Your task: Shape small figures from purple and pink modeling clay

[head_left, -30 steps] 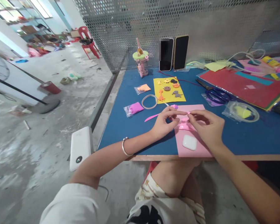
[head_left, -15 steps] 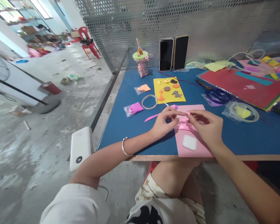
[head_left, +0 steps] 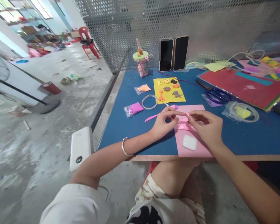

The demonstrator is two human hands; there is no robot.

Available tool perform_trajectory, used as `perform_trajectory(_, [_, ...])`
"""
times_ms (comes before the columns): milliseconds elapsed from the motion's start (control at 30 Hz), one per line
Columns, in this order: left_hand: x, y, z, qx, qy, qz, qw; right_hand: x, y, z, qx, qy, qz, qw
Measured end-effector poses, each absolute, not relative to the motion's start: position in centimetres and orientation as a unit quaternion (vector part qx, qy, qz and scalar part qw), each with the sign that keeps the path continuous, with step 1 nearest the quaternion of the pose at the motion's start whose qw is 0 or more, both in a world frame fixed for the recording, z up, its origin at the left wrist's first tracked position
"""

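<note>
Far left, off the counter (head_left: 121,130): white power bank (head_left: 81,152) sits by the near-left corner, out of the work area.
Counter, left part: purple clay bag (head_left: 134,109), orange clay bag (head_left: 142,88) and clear ring (head_left: 149,101), all apart from each other and within left-hand reach. The clay is bagged, likely to keep it soft.
Far edge by the mesh: bottle (head_left: 141,62) and two phones (head_left: 166,54) leaned upright, screens toward the person.
Yellow sheet (head_left: 169,90) carries small animal figures. It sits far of the hands, probably so they don't get bumped.
Pink tool (head_left: 151,118) lies flat, just left of the left hand (head_left: 162,124).

Left hand: fingers curled nearly closed, index stretched right to touch the bit (head_left: 188,114). Can't tell whether it grips anything itself.
The bit is a small pink clay piece held between the two hands, just above the pink sheet (head_left: 200,152). It sits over the pink figure (head_left: 183,125) lying on that sheet.
Right hand (head_left: 207,127): thumb and index pinched closed on the bit, other fingers loose. A fingertip hold suits a tiny soft part; a fuller grip would squash it.
The sheet likely serves as a clean mat.
White case (head_left: 189,142) rests on the sheet's near end, apart from the figure.

Right: scissors (head_left: 216,95) and yellow clay bag (head_left: 241,112), with red sheets (head_left: 247,87) stacked far right, away from the hands.
</note>
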State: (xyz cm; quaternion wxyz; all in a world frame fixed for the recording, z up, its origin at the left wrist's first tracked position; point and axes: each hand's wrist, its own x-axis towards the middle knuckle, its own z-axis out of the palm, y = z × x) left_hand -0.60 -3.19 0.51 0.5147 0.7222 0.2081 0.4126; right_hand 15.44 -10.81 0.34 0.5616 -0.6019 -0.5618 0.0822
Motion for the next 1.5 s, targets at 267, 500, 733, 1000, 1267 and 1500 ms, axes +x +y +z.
perform_trajectory(267, [-0.6,-3.3,0.3,0.739,0.206,0.414,0.490,15.5,-10.9,0.4,-0.612,-0.564,0.076,0.550])
perform_trajectory(500, [-0.9,-1.5,0.7,0.808,0.226,0.423,0.342,15.4,-10.7,0.4,-0.621,-0.542,0.102,0.557])
perform_trajectory(733, [-1.6,1.7,0.0,0.903,0.222,0.230,0.286,15.8,-10.3,-0.1,-0.622,-0.522,0.213,0.544])
perform_trajectory(1000, [-1.0,0.4,-0.7,0.920,0.230,0.211,0.238,16.2,-10.0,-0.7,-0.616,-0.527,0.241,0.533])
perform_trajectory(1267, [-0.4,-0.5,-1.0,0.918,0.237,0.195,0.250,16.1,-10.0,-0.7,-0.627,-0.532,0.234,0.519])
perform_trajectory(1500, [-0.3,-0.8,-0.6,0.915,0.243,0.182,0.265,16.1,-10.1,-0.8,-0.624,-0.528,0.248,0.520])
